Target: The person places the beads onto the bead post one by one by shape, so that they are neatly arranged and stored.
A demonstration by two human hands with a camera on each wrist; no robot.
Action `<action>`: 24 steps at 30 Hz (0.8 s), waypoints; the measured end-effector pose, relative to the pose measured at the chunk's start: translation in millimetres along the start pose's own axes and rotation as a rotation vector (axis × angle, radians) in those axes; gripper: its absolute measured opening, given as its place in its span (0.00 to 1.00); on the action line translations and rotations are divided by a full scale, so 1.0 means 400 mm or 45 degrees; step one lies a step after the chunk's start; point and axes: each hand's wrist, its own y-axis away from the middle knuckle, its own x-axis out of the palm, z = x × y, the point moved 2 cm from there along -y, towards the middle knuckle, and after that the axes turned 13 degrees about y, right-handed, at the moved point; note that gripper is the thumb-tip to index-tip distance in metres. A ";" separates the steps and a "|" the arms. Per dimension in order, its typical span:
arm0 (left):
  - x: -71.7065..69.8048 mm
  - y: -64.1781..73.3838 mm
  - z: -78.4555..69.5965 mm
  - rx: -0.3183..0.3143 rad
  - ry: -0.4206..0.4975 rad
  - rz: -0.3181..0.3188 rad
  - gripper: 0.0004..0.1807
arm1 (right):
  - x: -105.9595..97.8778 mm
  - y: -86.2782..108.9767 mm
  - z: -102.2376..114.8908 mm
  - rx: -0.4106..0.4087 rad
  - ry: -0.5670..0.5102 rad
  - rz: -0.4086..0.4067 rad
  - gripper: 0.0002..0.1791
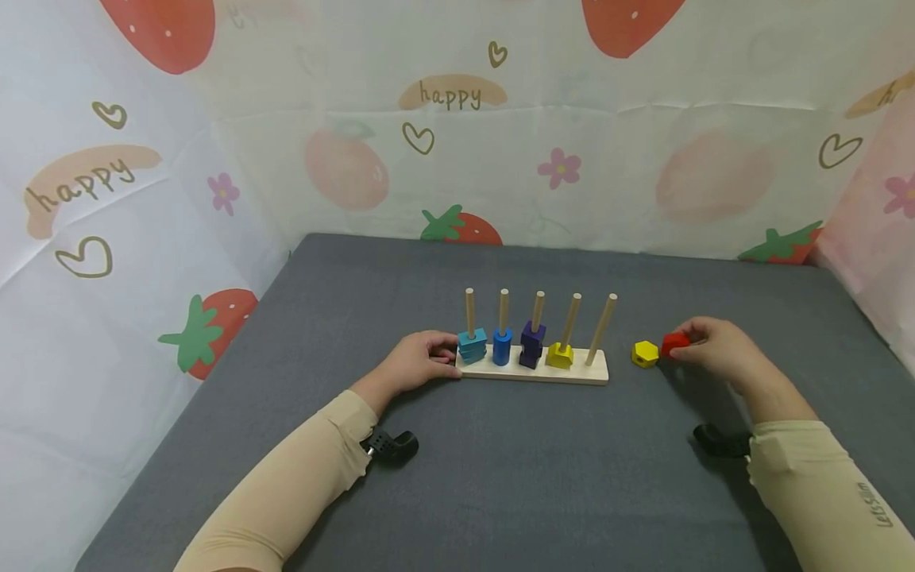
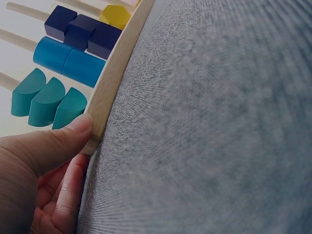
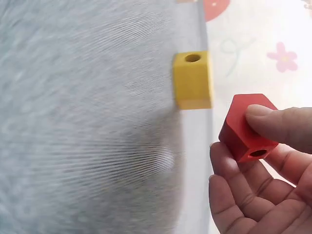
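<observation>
At its left end, the wooden peg base (image 1: 529, 377) is gripped by my left hand (image 1: 418, 359), thumb at the front corner and fingers round the end. Teal half-round blocks (image 2: 46, 100), blue cylinders (image 2: 68, 58), dark purple blocks (image 2: 83, 31) and a yellow block (image 1: 560, 355) sit on four pegs. The rightmost peg (image 1: 602, 330) is bare. My right hand (image 1: 718, 353) pinches a red block (image 3: 246, 124) with a hole through it between thumb and fingers. Just left of it, a loose yellow hexagonal block (image 1: 645, 354) lies on the table.
A grey cloth (image 1: 500, 477) covers the table. Behind and at the sides hang printed curtains (image 1: 529, 135) with strawberries and flowers. A black wrist mount (image 1: 391, 446) sticks out from the left sleeve, another (image 1: 720, 441) from the right.
</observation>
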 end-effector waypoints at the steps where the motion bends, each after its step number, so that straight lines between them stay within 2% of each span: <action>1: 0.000 0.000 0.000 -0.001 0.001 -0.001 0.29 | -0.004 0.003 0.004 -0.003 0.013 -0.011 0.20; 6: 0.000 0.002 -0.001 -0.001 -0.007 -0.004 0.29 | -0.022 0.013 0.025 -0.042 0.018 -0.045 0.21; 17: -0.001 0.004 -0.007 0.001 -0.022 -0.011 0.29 | -0.047 0.028 0.088 -0.095 -0.125 -0.074 0.25; 24: 0.000 0.006 -0.006 0.005 -0.031 -0.007 0.28 | -0.064 0.033 0.141 -0.171 -0.135 -0.173 0.25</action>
